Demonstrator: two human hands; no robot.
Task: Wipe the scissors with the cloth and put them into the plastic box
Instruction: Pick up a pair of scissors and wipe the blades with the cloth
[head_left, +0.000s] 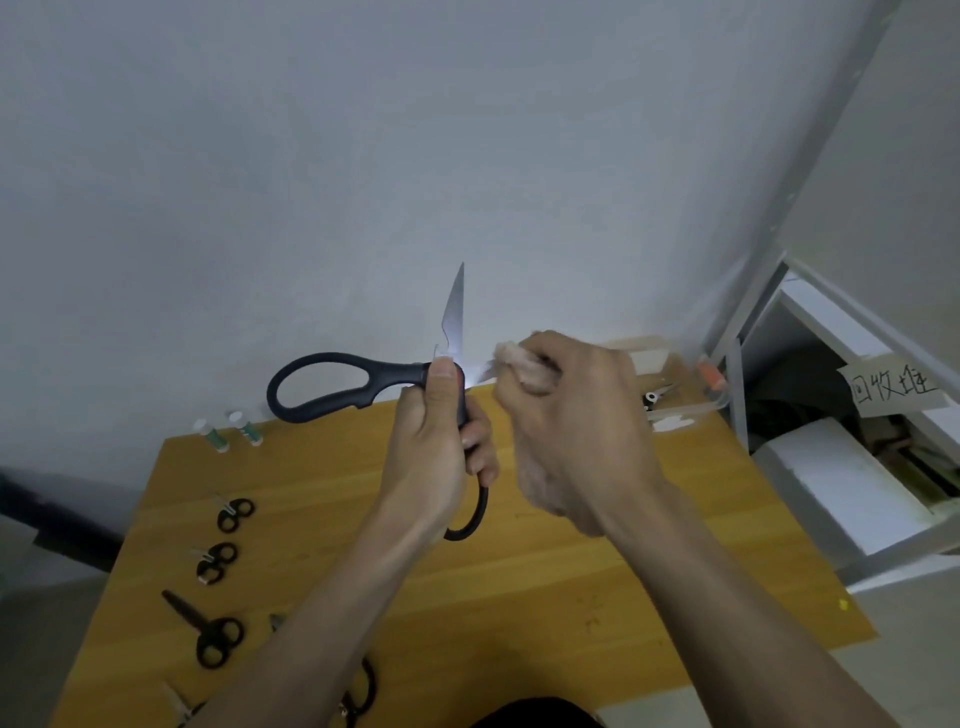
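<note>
Now, scissors (363, 384): large pair, black handles, held up above the table (545, 587) at mid-scene with the blades spread wide; one blade is pointing up, the other is running right into the cloth.
Left hand (434, 452): gripping the scissors at the pivot and lower handle loop, thumb pressing flat on the joint.
Right hand (576, 421): clenching the cloth (524, 364) round the right-pointing blade; blade tip hidden inside the fist.
Handling: looking stiff and fairly heavy for scissors; steel blades likely slick, edges and point sharp. Handles are offering the safe hold; a grip near the pivot is keeping the open blades from swinging.
Cloth: pale, soft, bunched; padding the fingers from the edge, judged thick enough if the wipe runs away from the edge.
Plastic box (670, 395): clear, sitting at the far right table corner, a small pair already lying inside.
Stage: wiping is under way; the upright blade looks not yet covered.
Other scissors (218, 631): several black-handled pairs lying along the left edge.
Small tubes (228, 428): two, standing at the far left corner.
</note>
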